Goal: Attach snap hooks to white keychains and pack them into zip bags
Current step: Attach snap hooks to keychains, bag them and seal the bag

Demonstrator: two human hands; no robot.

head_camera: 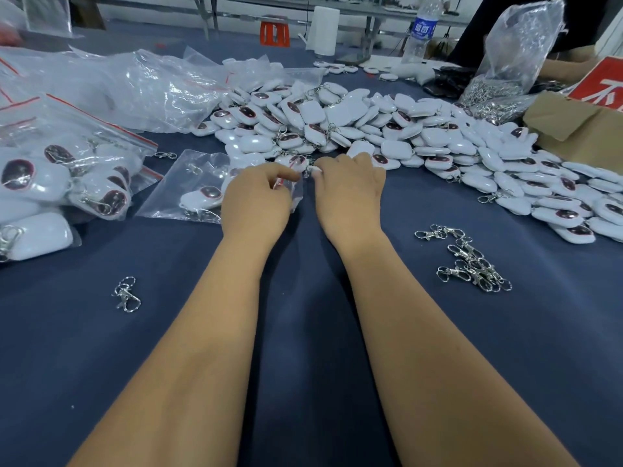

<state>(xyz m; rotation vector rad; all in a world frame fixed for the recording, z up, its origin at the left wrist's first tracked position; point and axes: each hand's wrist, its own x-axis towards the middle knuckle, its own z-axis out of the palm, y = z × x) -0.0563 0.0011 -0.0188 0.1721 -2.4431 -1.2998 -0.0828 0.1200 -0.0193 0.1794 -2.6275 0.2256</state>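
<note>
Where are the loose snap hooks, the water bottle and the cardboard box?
Snap hooks point(472, 261): head view, middle of the pile right of the arms.
Water bottle point(423, 26): head view, on its blue label.
Cardboard box point(569, 119): head view, on its brown flap.

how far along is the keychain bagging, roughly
Early. Done: filled zip bags at left. In hand: left hand pinches a part-filled zip bag and right hand grips a keychain at its mouth. Left: the big keychain pile and loose snap hooks.
</note>
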